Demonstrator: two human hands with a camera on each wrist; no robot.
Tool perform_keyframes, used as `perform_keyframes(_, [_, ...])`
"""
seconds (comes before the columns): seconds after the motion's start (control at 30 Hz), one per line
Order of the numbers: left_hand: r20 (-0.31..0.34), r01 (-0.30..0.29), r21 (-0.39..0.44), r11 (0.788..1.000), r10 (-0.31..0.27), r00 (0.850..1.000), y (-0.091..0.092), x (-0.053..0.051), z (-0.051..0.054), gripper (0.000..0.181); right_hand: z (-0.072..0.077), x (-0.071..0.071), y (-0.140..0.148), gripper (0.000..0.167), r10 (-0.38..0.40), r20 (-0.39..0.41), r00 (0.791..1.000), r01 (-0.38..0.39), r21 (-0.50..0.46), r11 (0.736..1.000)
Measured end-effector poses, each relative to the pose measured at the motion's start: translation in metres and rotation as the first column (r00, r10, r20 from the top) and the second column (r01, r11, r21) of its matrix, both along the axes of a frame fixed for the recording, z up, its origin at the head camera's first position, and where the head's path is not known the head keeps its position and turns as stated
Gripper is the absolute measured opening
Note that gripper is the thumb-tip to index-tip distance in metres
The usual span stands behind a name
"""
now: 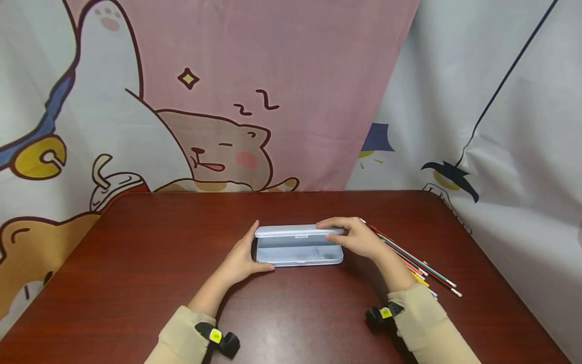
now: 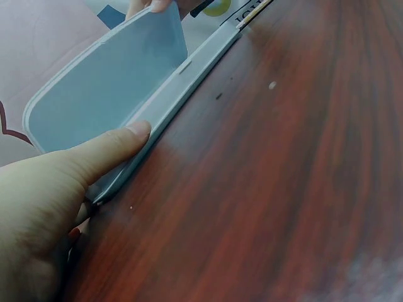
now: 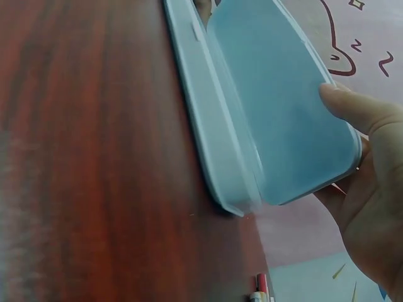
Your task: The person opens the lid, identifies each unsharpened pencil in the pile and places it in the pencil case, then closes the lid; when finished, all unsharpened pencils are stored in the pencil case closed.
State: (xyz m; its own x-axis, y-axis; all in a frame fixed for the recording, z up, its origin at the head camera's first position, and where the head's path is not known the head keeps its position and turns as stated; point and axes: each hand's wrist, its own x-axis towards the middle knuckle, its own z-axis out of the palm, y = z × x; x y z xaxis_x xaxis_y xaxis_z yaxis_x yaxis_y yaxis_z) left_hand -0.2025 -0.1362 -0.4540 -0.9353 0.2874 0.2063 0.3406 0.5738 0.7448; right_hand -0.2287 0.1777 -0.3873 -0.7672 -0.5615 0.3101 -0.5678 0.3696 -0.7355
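Observation:
A pale blue pencil case (image 1: 291,263) sits on the table with its lid (image 1: 282,231) raised, and the inside shows a small divided section at the right. My left hand (image 1: 236,260) holds the case's left end, the thumb along the front edge and the fingers at the far side. With thumb and fingers, my right hand (image 1: 361,241) pinches the lid near its right end. In the right wrist view the thumb lies on the inner face of the lid (image 3: 283,107), the fingers behind it. The left wrist view shows the left thumb pressing the tray's front rim (image 2: 160,113).
Several pencils (image 1: 427,270) lie in a loose bunch on the table (image 1: 150,283), right of the case and partly behind the right forearm. Behind the table's far edge hangs a cartoon-printed curtain (image 1: 318,101). Each wrist carries a small black camera (image 1: 229,345).

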Motion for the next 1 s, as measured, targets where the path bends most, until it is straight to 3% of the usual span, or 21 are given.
perform_keyframes(0.2, [0.007, 0.014, 0.026, 1.000, -0.015, 1.000, 0.001, 0.001, 0.001, 0.125, -0.003, -0.018, 0.003, 0.024, -0.073, 0.082, 0.994, 0.076, -0.029, 0.997])
perform_keyframes(0.43, [-0.012, 0.032, 0.040, 0.999, -0.031, 0.999, 0.003, 0.000, 0.000, 0.128, 0.001, -0.028, 0.002, 0.024, -0.138, 0.089, 0.986, 0.144, -0.056, 0.988])
perform_keyframes(0.5, [-0.008, 0.032, 0.038, 0.999, -0.032, 0.999, 0.003, -0.001, 0.000, 0.129, 0.008, -0.024, -0.001, 0.024, -0.159, 0.088, 0.983, 0.164, -0.058, 0.985])
perform_keyframes(0.83, [-0.020, 0.041, 0.052, 0.998, -0.040, 0.999, 0.001, -0.002, 0.001, 0.131, -0.005, -0.045, -0.004, 0.024, -0.226, 0.155, 0.962, 0.246, -0.124, 0.961])
perform_keyframes(1.0, [-0.063, 0.058, 0.056, 0.997, -0.054, 0.997, 0.000, -0.003, 0.001, 0.133, -0.005, -0.052, -0.007, 0.023, -0.253, 0.184, 0.950, 0.280, -0.140, 0.950])
